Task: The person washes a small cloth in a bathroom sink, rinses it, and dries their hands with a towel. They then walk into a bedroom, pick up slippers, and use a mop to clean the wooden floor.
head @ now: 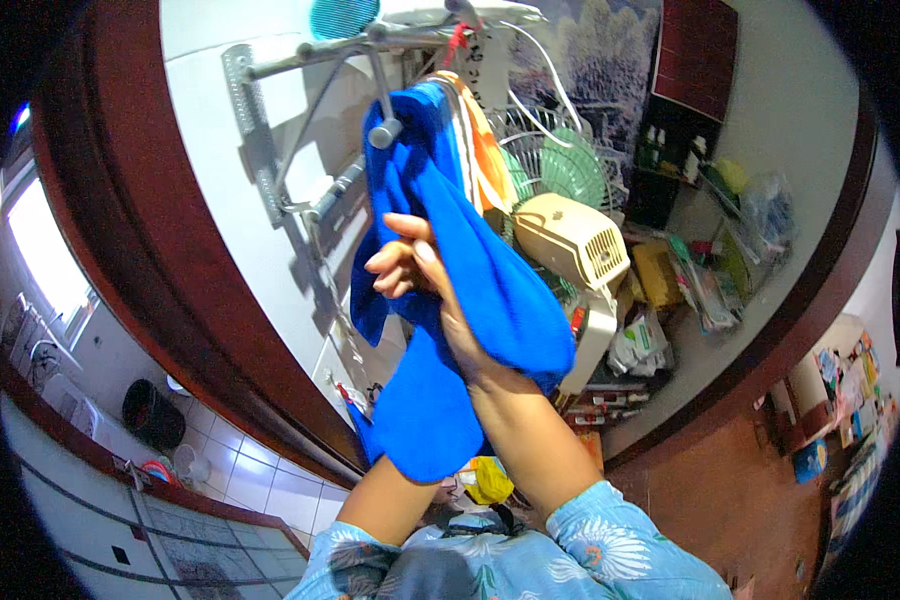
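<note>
A bright blue towel (420, 405) hangs in front of me from a grey metal wall rack (307, 56). Its folds fall around both of my hands. My right hand (409, 262) is raised into the middle of the towel, the fingers curled among its folds and the fingertips showing on the left. Cloth lies along both sides of that wrist. My left forearm (390, 499) goes up under the towel's lower flap, which covers my left hand. An orange and white striped cloth (484, 150) hangs just behind the blue one.
Behind the towels stands a fan with green blades (570, 169) and a cream plastic housing (570, 236). A dark red door frame (217, 300) rises at the left, beside a tiled room with a black bucket (152, 412). Bags and bottles crowd a counter (750, 300) at the right.
</note>
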Available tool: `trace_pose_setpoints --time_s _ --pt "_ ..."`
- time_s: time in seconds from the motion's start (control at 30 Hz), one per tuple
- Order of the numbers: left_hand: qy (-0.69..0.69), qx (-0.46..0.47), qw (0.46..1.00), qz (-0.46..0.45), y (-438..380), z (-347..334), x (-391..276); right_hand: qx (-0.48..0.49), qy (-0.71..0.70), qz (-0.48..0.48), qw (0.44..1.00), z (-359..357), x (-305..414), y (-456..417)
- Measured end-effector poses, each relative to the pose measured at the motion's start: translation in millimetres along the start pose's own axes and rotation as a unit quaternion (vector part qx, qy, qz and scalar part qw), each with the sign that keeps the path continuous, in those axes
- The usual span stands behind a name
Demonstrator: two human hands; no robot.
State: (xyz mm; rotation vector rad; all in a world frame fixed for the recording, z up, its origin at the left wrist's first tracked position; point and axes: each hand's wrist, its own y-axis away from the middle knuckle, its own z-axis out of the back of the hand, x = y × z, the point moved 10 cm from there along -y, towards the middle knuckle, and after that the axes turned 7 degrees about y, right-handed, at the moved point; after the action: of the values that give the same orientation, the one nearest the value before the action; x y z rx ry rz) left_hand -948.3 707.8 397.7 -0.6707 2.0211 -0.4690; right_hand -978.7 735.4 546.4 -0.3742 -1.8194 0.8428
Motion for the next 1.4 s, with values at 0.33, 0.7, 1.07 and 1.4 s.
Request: trace_pose_setpoints --time_s 0.33,0.7,1.07,1.4 --pt "0.109 -0.039 0.990 0.083 -8 66 9 0.122 -0.072 -0.084 0.986 1 -18 94" --pt "0.299 -0.065 0.891 0.336 62 155 107 0.122 0.352 0.130 0.919 -89 -2 61" --pt "0.060 -0.019 0.692 0.719 305 237 157 0.051 0.382 -0.042 0.922 -80 -190 -24" --pt "0.019 0.118 0.566 0.816 356 156 206 0.007 0.444 -0.181 0.877 104 -134 259"
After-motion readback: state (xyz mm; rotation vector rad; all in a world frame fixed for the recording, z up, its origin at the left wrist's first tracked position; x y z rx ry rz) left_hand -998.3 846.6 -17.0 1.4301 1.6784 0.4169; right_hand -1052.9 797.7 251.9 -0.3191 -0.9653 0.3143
